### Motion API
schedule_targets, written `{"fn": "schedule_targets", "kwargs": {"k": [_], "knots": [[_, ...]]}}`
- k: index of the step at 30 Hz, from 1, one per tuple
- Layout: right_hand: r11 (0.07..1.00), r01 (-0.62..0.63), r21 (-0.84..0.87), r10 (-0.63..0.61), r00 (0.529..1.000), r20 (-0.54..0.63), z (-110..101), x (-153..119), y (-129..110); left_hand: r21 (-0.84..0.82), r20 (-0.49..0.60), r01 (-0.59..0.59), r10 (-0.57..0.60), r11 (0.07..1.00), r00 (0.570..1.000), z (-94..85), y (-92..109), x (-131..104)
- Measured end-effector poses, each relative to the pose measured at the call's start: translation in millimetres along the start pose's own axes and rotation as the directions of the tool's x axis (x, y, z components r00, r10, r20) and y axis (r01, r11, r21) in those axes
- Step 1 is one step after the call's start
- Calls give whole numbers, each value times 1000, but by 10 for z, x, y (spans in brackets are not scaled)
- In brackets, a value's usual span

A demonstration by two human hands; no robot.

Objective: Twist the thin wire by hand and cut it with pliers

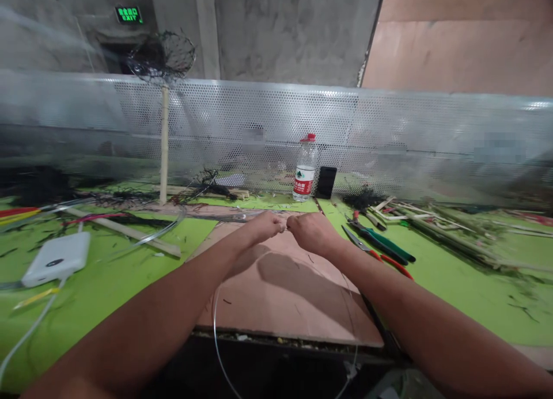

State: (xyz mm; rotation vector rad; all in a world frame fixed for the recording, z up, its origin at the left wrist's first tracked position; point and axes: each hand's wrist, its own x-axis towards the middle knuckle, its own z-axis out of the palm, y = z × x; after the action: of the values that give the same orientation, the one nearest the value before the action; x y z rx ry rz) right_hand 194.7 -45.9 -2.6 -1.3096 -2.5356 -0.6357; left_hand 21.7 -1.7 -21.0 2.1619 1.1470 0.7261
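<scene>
My left hand (266, 226) and my right hand (311, 233) meet over the middle of the table, fingertips nearly touching. Both are closed in a pinch on a thin, pale wire (215, 324). It bends into a wide loop that runs below my forearms and hangs past the front edge of the table. The exact spot where the fingers grip it is too small to make out. Beneath the hands lies a bare brownish board (276, 298). Right of my right hand are red-handled scissors (391, 265) and a green-handled cutting tool (389, 246).
Behind my hands stand a water bottle (305, 177) and a black phone (326, 183). An upright bamboo stick (165, 148) carries a black wiry mesh (162, 56). A white power bank (58, 259) lies left; bamboo strips (449, 235) lie right. Perforated metal panel (259, 114) closes the back.
</scene>
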Motion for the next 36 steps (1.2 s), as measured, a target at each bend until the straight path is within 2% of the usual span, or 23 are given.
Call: {"fn": "schedule_targets", "kwargs": {"k": [4,7,9,11,12,14,16,18,19,20,22,25,27,29,33,36], "knots": [[989,-63,134,65,998,-7,74,6,-117,6,-69,51,-51,999,996,-16,85,-46],[917,-153,368,157,987,18,118,8,-153,2,-111,75,-75,997,991,-53,144,-90],[765,-247,595,179,969,171,94,-8,-131,4,-100,101,-100,995,990,-70,155,-100],[564,-351,748,99,928,360,13,-38,-60,14,-66,110,-109,994,992,-80,138,-90],[486,-378,788,43,911,411,-45,-55,0,18,-50,107,-106,994,993,-84,121,-80],[402,-365,840,1,917,398,-166,-82,175,13,-38,75,-75,997,996,-94,85,-60],[206,-307,929,148,948,281,-245,-95,414,-8,-37,38,-38,999,999,-108,61,-53],[-34,-191,981,369,910,190,-245,-100,663,-46,-47,-4,2,999,999,-125,62,-61],[-112,-151,982,435,881,185,-215,-101,764,-74,-48,-27,23,997,999,-133,72,-68],[-160,-161,974,468,856,218,-169,-102,835,-107,-44,-45,41,993,998,-140,87,-76],[-191,-313,930,427,827,366,-56,-102,863,-188,-26,-66,62,980,998,-151,126,-88],[-167,-471,866,139,859,494,88,-94,645,-281,-12,-57,56,958,998,-157,179,-97],[-228,-437,870,-42,897,440,130,-87,432,-284,-34,-69,62,956,998,-154,199,-100],[-293,-399,869,-145,917,372,135,-80,257,-243,-64,-113,100,964,993,-146,204,-101],[-400,-351,846,-200,935,294,130,-70,98,-192,-101,-201,184,961,978,-123,201,-98],[-401,-347,848,-192,937,292,166,-59,61,-221,-90,-228,213,948,973,-109,202,-92]]}}
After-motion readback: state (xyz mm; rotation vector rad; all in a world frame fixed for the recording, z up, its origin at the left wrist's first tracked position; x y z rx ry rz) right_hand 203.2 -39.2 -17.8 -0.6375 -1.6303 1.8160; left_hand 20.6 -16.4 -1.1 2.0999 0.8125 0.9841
